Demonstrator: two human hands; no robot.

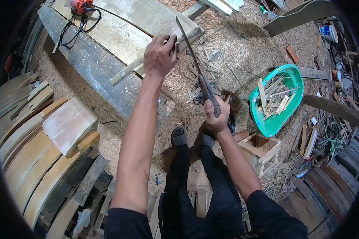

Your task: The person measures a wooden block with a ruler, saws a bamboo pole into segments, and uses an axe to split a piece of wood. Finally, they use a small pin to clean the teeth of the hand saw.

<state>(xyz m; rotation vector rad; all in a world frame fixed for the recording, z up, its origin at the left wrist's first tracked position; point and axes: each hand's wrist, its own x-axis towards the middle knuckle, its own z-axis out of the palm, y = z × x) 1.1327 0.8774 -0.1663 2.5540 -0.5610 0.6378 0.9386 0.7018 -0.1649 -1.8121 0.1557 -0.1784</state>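
One scrap-filled tub (269,128) near right fingers (224,107), closed round saw (190,49); left fingers (160,41) clasp strip (125,74).

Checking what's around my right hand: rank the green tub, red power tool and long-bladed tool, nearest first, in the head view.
From the right hand:
1. Long-bladed tool, in its grip
2. Green tub, right side
3. Red power tool, far left

At upper left, our worn bench (93,65) carries pale boards (121,38) and a red power tool (82,4); at right, our shavings-strewn floor (243,55) holds a green tub (266,128).
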